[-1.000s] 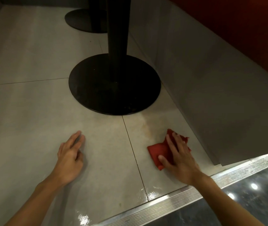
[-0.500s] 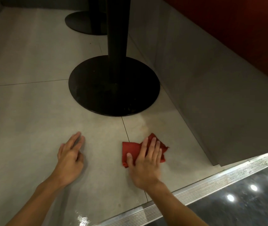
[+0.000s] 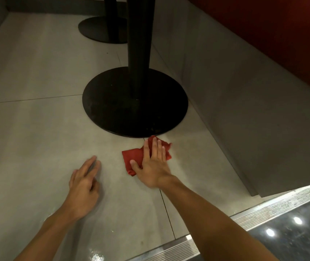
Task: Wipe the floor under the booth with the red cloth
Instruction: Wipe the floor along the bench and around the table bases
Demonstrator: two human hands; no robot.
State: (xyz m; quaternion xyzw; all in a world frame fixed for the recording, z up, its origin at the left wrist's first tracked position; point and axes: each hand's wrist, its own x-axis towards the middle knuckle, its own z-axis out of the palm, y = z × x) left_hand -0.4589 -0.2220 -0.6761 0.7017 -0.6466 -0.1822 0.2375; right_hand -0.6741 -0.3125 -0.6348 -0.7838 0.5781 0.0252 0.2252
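A crumpled red cloth [image 3: 133, 157] lies on the grey tiled floor [image 3: 37, 132], its far tip touching the front rim of a round black table base [image 3: 112, 110]. My right hand [image 3: 153, 164] presses flat on the cloth, fingers stretched toward the base and thumb on the cloth's near edge. To the left, my left hand [image 3: 84, 182] rests palm down on the bare tile, fingers spread, holding nothing.
A black table post [image 3: 140, 44] rises from the base. A second black base [image 3: 101, 30] stands farther back. The booth's grey panel [image 3: 244, 110] runs along the right under a red seat [image 3: 282, 31]. A ribbed metal strip [image 3: 263, 211] edges the dark glossy floor at lower right.
My right hand has slid the cloth left from beside the booth panel, then forward up to the table base's rim. My left hand has stayed planted on the tile.
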